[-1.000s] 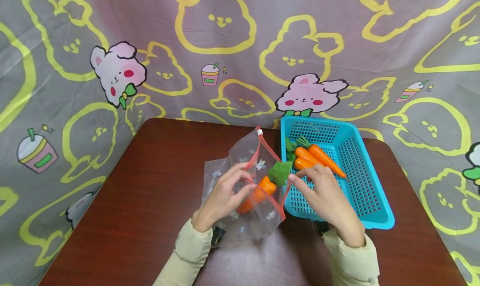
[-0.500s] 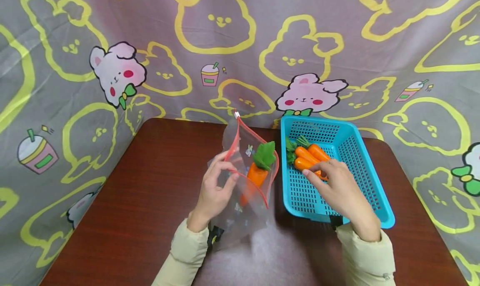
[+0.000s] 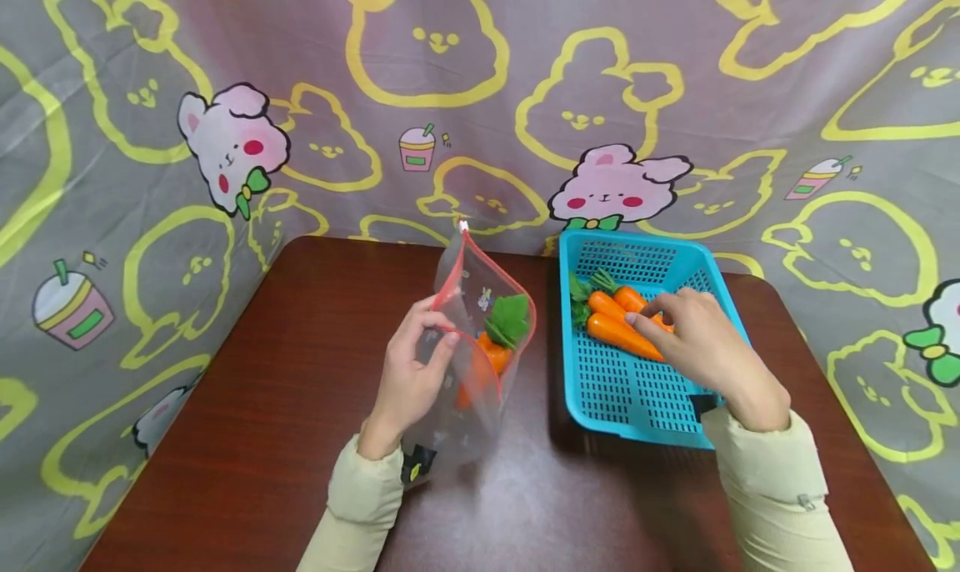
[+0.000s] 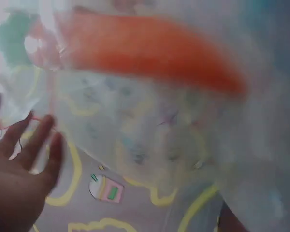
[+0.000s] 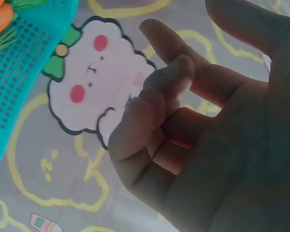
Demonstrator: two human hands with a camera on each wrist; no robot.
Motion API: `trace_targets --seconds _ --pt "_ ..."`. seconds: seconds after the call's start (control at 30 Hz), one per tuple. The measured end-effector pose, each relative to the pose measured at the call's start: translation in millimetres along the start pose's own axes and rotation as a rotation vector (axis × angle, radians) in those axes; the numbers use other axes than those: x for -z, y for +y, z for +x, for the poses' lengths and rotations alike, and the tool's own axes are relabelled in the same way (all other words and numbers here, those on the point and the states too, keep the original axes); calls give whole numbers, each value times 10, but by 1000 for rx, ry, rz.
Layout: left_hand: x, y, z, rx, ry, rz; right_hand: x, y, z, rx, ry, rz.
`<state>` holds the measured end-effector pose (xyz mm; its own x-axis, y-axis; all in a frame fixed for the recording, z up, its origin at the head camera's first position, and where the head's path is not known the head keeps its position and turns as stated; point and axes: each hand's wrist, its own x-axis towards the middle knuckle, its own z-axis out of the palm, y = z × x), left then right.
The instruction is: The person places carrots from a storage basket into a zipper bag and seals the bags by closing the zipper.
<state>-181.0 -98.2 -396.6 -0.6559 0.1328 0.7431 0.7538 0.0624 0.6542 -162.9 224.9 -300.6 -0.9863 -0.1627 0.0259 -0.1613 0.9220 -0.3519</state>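
Left hand is pinching the red rim of the bag, holding it upright just left of the basket; one carrot is sitting inside. Right hand is reaching into the basket, fingers loosely curled, touching the carrots without gripping.

No legible text anywhere (only drawings).

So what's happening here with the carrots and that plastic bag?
A person is at a brown table. Their left hand holds a clear zip bag upright by its red-edged opening; one toy carrot is inside. Their right hand reaches into a blue basket, fingers on the carrots lying there, none lifted yet.
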Motion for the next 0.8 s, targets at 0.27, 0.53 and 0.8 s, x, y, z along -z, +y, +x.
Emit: trace_targets --seconds 0.27,0.53,0.8 --pt "18 68 6 -28 81 -58 -31 162 271 1 -136 -68" --pt "-3 53 10 32 11 55 -138 307 522 -77 -306 -126" --pt "-160 46 -68 58 -203 123 -302 381 730 -111 -417 -145"
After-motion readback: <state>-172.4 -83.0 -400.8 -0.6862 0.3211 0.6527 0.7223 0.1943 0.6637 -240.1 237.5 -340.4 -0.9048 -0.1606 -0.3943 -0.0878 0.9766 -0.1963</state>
